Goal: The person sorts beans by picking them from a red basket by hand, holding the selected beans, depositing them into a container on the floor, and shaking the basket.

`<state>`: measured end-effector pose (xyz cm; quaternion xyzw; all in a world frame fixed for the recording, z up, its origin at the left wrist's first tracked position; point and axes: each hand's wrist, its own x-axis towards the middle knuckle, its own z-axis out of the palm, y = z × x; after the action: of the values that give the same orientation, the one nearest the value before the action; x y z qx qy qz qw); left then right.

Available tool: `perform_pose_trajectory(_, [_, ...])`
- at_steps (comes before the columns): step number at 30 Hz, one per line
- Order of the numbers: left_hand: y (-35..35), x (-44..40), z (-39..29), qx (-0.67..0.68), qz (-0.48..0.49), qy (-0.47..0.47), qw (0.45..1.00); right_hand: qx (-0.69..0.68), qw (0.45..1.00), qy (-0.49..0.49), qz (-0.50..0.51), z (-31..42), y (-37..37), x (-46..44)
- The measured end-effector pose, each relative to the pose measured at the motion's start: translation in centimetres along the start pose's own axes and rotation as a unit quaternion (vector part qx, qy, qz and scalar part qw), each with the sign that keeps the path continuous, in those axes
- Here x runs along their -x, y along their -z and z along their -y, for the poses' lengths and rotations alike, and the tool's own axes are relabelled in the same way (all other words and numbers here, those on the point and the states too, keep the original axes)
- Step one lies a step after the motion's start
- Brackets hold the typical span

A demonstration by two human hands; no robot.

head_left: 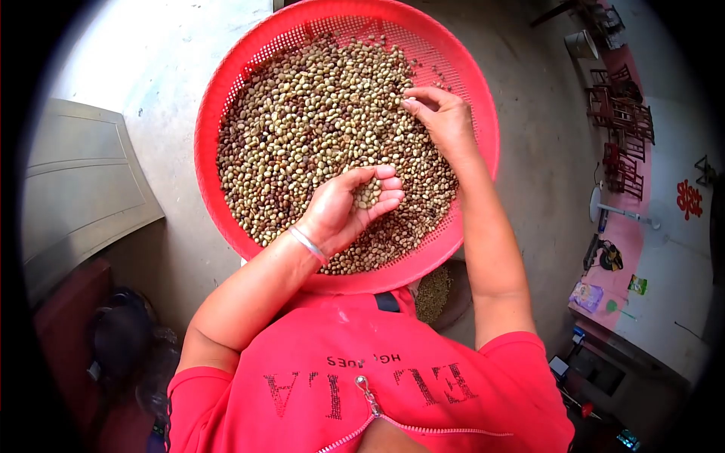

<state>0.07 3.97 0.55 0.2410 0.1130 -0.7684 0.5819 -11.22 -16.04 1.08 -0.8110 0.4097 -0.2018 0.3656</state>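
Observation:
A round red plastic basket [481, 98] with perforated sides holds a wide layer of coffee beans [317, 113], mostly pale green and tan, mixed with dark brown and reddish ones. My left hand [343, 208] is cupped palm up over the near part of the layer, with a small heap of coffee beans in its palm. Above the right side of the basket, my right hand [444, 121] has thumb and forefinger pinched together. What looks like a pale bean shows at those fingertips. The other right fingers are partly hidden behind the hand.
Below the basket's near rim, more beans [433, 294] lie in a container near the floor. A pale panel [83, 174] stands at left. Dark red chairs [623, 128], a fan [596, 204] and a purple packet [586, 296] are along the right wall.

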Motion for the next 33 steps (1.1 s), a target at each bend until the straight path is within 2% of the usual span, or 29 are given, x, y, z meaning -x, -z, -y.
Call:
perform_pose_trajectory(1, [0.0, -0.1, -0.1, 0.001, 0.0, 0.0, 1.0, -0.034, 0.998, -0.044, 0.027, 0.0, 0.5, 0.1])
perform_pose_trajectory(2, [0.0, -0.2, -0.1, 0.003, -0.001, 0.0, 1.0, -0.033, 0.998, -0.045, 0.027, -0.1, 0.7, 0.1])
perform_pose_trajectory(3, [0.0, -0.3, 0.0, 0.006, 0.001, 0.001, 1.0, -0.119, 0.987, -0.101, 0.042, -0.2, 1.0, 0.1])
perform_pose_trajectory(5, [0.0, -0.4, 0.0, 0.01, 0.001, 0.004, 1.0, -0.298, 0.933, -0.193, 0.06, -0.6, 1.7, 0.1])
perform_pose_trajectory(6, [-0.1, -0.5, 0.1, 0.014, 0.0, 0.005, 1.0, -0.298, 0.933, -0.193, 0.059, -0.5, 2.1, 0.3])
perform_pose_trajectory(8, [-0.4, -0.5, 0.2, 0.014, 0.001, 0.007, 1.0, -0.432, 0.858, -0.26, 0.095, -0.1, 2.9, 1.0])
perform_pose_trajectory(12, [-1.7, -0.6, 0.4, 0.018, -0.02, -0.003, 1.0, -0.488, 0.827, -0.245, 0.135, 0.5, 3.6, 2.5])
perform_pose_trajectory(13, [-1.9, -0.8, 0.4, 0.045, -0.018, -0.008, 0.999, -0.434, 0.859, -0.218, 0.159, 2.0, 3.9, 3.3])
perform_pose_trajectory(14, [-2.0, -0.9, 0.3, 0.072, -0.018, -0.014, 0.997, -0.436, 0.858, -0.219, 0.161, 3.7, 4.1, 4.1])
perform_pose_trajectory(16, [-1.8, -1.1, 0.2, 0.08, 0.013, -0.026, 0.996, -0.254, 0.918, -0.136, 0.272, 6.5, 4.0, 5.6])
perform_pose_trajectory(18, [-2.0, -1.4, 0.1, 0.114, 0.007, -0.002, 0.993, -0.213, 0.94, -0.123, 0.238, 6.0, 3.9, 5.7])
perform_pose_trajectory(19, [-1.8, -1.5, 0.1, 0.124, 0.017, 0.022, 0.992, -0.085, 0.98, -0.078, 0.162, 5.0, 4.0, 4.8])
perform_pose_trajectory(20, [-1.5, -1.5, 0.3, 0.124, 0.019, 0.023, 0.992, 0.045, 0.995, -0.031, 0.083, 4.0, 4.0, 3.8])
perform_pose_trajectory(22, [-1.1, -1.4, 0.5, 0.1, 0.034, 0.053, 0.993, 0.074, 0.996, -0.02, 0.053, 2.0, 3.5, 2.3])
perform_pose_trajectory(24, [-1.1, -0.9, 0.7, 0.09, 0.018, 0.075, 0.993, 0.194, 0.979, 0.066, 0.015, 1.2, 2.6, 1.2])
perform_pose_trajectory(26, [-0.7, -0.9, 0.8, 0.083, 0.009, 0.081, 0.993, 0.251, 0.962, 0.098, 0.045, 1.0, 1.6, 0.6])
perform_pose_trajectory(28, [-0.7, -0.8, 0.7, 0.085, 0.004, 0.077, 0.993, 0.271, 0.946, 0.177, 0.027, 1.2, 0.7, 0.2])
perform_pose_trajectory(33, [-0.3, -0.7, 0.4, 0.07, -0.001, 0.065, 0.995, 0.302, 0.943, 0.131, 0.056, 1.3, -0.1, -0.2])
